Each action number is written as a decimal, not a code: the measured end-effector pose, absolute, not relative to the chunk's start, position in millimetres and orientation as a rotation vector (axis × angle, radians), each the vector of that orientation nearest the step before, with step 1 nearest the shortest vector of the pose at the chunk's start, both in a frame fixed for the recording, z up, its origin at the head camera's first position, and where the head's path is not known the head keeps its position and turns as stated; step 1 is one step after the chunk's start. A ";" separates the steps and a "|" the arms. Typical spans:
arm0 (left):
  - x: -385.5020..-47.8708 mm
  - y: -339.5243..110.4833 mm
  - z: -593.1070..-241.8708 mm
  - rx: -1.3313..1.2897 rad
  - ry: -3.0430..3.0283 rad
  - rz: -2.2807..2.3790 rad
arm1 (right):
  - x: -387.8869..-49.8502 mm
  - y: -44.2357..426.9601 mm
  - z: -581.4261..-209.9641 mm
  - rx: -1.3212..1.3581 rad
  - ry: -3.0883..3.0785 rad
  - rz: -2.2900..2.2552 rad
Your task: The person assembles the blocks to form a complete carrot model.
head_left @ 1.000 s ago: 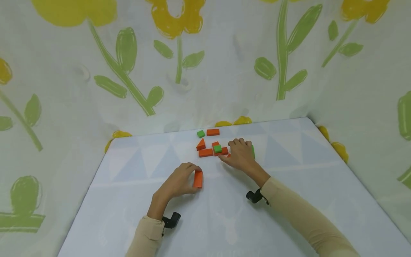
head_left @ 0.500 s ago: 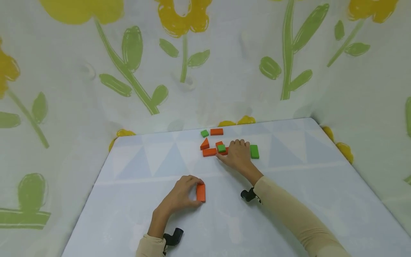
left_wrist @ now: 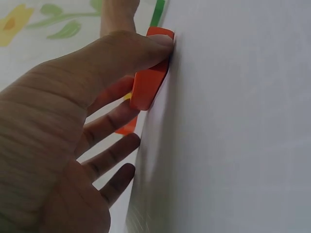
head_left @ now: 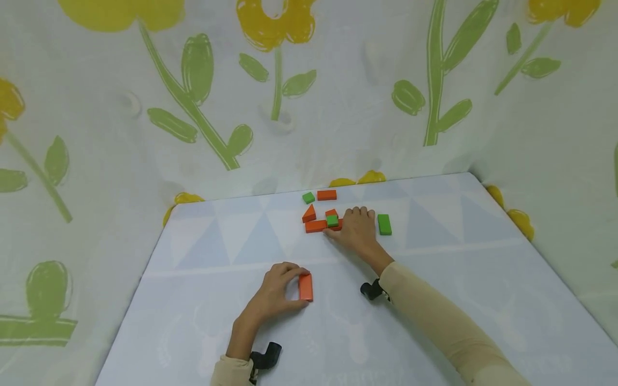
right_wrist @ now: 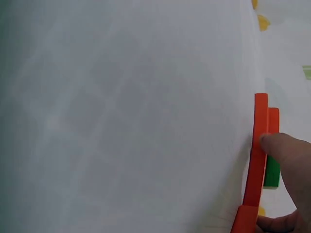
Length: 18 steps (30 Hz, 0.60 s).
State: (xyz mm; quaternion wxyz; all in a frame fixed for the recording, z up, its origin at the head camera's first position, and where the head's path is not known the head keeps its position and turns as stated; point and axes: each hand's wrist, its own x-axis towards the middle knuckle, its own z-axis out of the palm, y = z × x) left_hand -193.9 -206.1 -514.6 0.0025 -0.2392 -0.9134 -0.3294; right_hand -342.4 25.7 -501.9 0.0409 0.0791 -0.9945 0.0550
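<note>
My left hand pinches an upright orange rectangular block between thumb and fingers, close over the table. The left wrist view shows the thumb against that orange block, the lower fingers spread. Farther back, my right hand holds the right part of a row of orange blocks, covering its right end. In the right wrist view its thumb touches the front of the row, with a curled finger by the lowest block. A small green block sits on the row.
An orange triangular block stands behind the row's left end. Farther back lie a green cube and an orange block. A green rectangular block lies right of my right hand. Flowered cloth surrounds the table.
The left hand has brought its orange block nearer to me. The right hand has shifted slightly left relative to the green rectangular block, and the gap between two row blocks has closed.
</note>
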 end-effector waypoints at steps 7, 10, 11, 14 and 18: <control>-193.5 -205.0 -519.1 -0.757 -2.831 -1.021 | -344.0 27.6 -497.9 0.212 -3.053 0.284; -193.3 -204.7 -520.9 -0.768 -2.807 -0.999 | -344.3 32.2 -492.6 0.226 -3.048 0.336; -193.2 -204.9 -521.0 -0.767 -2.804 -0.993 | -344.3 33.7 -490.6 0.238 -3.050 0.347; -192.8 -205.9 -521.0 -0.755 -2.809 -0.998 | -343.5 37.9 -484.2 0.275 -3.065 0.369; -192.4 -207.5 -520.9 -0.732 -2.832 -1.009 | -341.1 44.7 -476.3 0.330 -3.073 0.369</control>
